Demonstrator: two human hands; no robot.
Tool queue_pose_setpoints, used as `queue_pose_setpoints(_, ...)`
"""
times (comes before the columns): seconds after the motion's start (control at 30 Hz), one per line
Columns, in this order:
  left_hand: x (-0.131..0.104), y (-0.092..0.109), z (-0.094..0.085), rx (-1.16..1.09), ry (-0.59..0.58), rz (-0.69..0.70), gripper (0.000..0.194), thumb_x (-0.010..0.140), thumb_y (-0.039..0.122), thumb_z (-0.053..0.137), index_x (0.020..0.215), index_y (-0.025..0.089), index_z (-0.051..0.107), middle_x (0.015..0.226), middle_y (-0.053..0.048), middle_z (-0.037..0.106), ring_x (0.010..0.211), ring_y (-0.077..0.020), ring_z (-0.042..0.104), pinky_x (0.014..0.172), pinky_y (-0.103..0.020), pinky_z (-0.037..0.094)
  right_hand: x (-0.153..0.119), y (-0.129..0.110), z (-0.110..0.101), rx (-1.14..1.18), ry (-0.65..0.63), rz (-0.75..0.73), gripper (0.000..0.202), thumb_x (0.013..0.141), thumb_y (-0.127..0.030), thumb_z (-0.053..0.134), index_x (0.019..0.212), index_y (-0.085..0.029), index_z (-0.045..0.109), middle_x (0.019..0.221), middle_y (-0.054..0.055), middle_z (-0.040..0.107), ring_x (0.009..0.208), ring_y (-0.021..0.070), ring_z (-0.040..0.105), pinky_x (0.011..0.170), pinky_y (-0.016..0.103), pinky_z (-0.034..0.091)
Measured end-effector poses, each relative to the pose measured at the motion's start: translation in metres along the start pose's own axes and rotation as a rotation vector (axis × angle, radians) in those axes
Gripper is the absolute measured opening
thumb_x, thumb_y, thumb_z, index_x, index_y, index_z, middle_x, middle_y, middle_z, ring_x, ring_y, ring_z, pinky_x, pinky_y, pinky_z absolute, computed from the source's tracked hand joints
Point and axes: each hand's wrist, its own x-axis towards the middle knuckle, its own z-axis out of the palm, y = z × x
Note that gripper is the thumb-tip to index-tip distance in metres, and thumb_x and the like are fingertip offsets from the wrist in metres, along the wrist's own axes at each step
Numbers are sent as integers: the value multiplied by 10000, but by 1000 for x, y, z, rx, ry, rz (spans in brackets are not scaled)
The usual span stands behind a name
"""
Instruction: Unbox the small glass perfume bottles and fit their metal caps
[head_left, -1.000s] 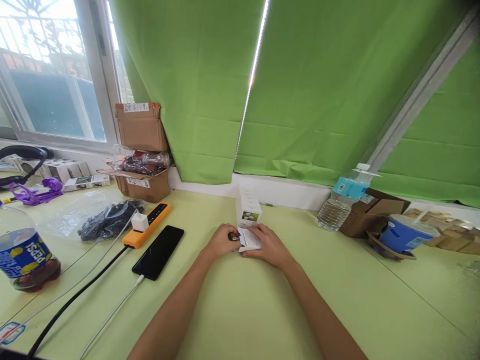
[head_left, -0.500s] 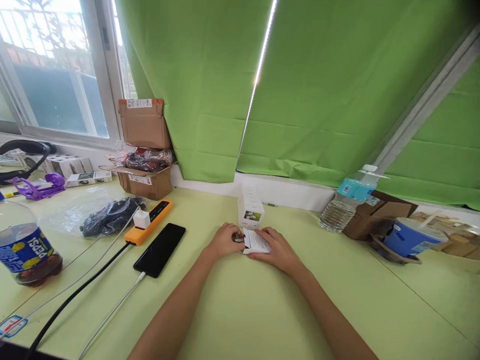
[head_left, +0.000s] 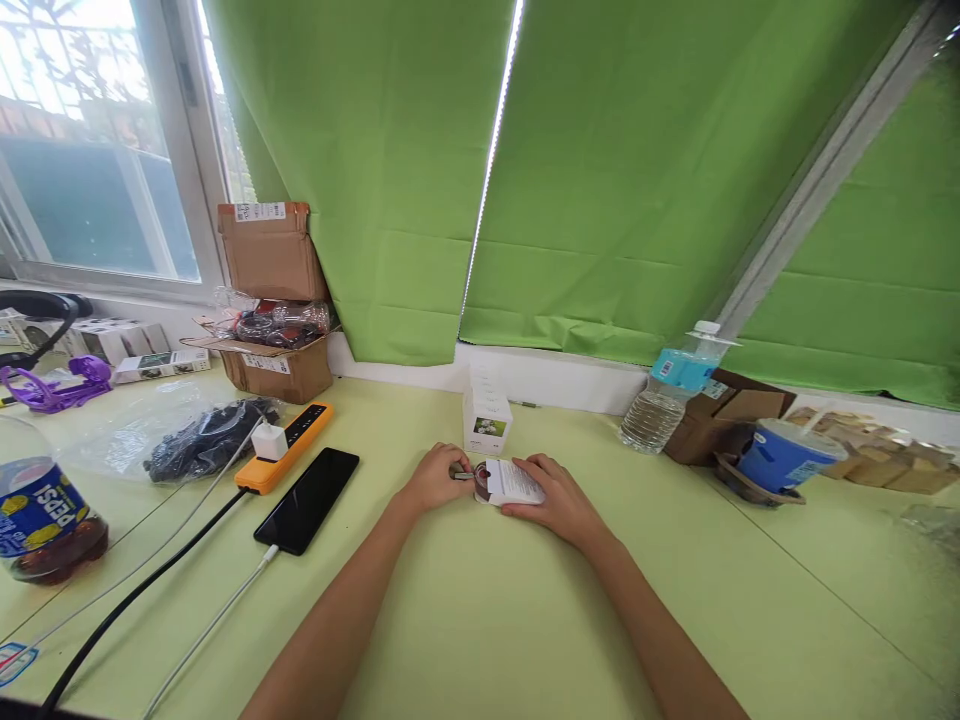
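My right hand (head_left: 553, 500) is wrapped around a small white printed box (head_left: 516, 483) lying on the table. The left end of that box shows a dark, reddish opening or insert. Just left of this end, my left hand (head_left: 441, 478) has its fingers bent in a pinch around a small greyish piece (head_left: 461, 475), too small to name. A row of white boxes (head_left: 487, 425) with a picture on the front one stands right behind my hands.
On the left lie a black phone (head_left: 307, 500) on a white cable, an orange power strip (head_left: 281, 450) and a Pepsi bottle (head_left: 45, 515). A cardboard box (head_left: 277, 370) stands behind them. To the right are a water bottle (head_left: 667, 390) and a blue cup (head_left: 787, 455).
My left hand has drawn slightly left from the box, and a dark gap now shows at the box's end. The whole view has shifted, so surroundings appear further left.
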Motion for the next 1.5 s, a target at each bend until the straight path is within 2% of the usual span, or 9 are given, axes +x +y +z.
queue_pose_setpoints(0.37,-1,0,-3,-14,-25,-4,139,686,282,694,790,204,643,933,-42,648,983,-217,559,812,-292,475,-7,3,-3,33,5,53,737,698,-657,668,1324,-306,497,1181,85,553,1081,307,546,911,439,458)
queue_pose_setpoints(0.47,-2,4,-4,-3,-30,-20,188,704,300,685,871,220,651,956,-40,647,980,-217,567,809,-290,470,-7,4,-1,36,14,47,749,698,-666,665,1323,-289,499,1181,90,550,1074,303,549,922,442,454)
queue_pose_setpoints(0.57,-6,9,-5,23,-37,-41,386,682,385,722,1034,249,641,1045,-44,643,1012,-233,576,862,-313,449,-7,5,-2,40,13,42,760,697,-676,661,1327,-284,495,1186,92,549,1075,300,549,929,444,449)
queue_pose_setpoints(0.67,-9,15,-5,58,-87,-18,654,580,461,800,1178,287,600,1170,-45,620,1106,-271,553,957,-341,396,-7,4,-3,30,5,30,767,695,-684,656,1329,-286,491,1198,91,551,1084,300,547,933,444,444)
queue_pose_setpoints(0.77,-10,19,-3,73,-113,6,762,546,492,819,1242,308,569,1215,-41,611,1139,-289,539,978,-359,374,-6,-1,-3,-17,1,-4,796,681,-699,658,1342,-293,478,1216,93,555,1102,308,540,955,460,422)
queue_pose_setpoints(0.97,-9,25,1,84,-109,45,659,622,483,786,1225,306,589,1235,-29,621,1177,-285,512,989,-376,372,-3,-12,-1,-129,8,-63,795,723,-725,596,1368,-284,449,1217,100,573,1095,305,545,952,460,413)
queue_pose_setpoints(1.1,-9,27,0,95,-140,2,684,632,531,764,1246,303,567,1234,-33,614,1179,-277,512,999,-384,387,-2,-13,-1,-147,12,-63,760,753,-723,562,1368,-292,450,1190,100,589,1061,296,562,928,446,424)
queue_pose_setpoints(1.2,-9,24,1,76,-121,-29,678,608,561,767,1205,295,585,1180,-43,629,1130,-278,541,981,-396,409,-2,-13,-1,-139,16,-57,761,748,-727,563,1364,-293,458,1180,103,594,1047,297,567,913,440,431)
queue_pose_setpoints(1.5,-6,15,4,-211,-125,-97,566,557,400,832,1021,228,555,1028,-49,655,897,-216,619,792,-334,486,-3,-13,-3,-88,5,-27,755,733,-709,598,1349,-290,480,1180,92,592,1054,286,567,935,434,421)
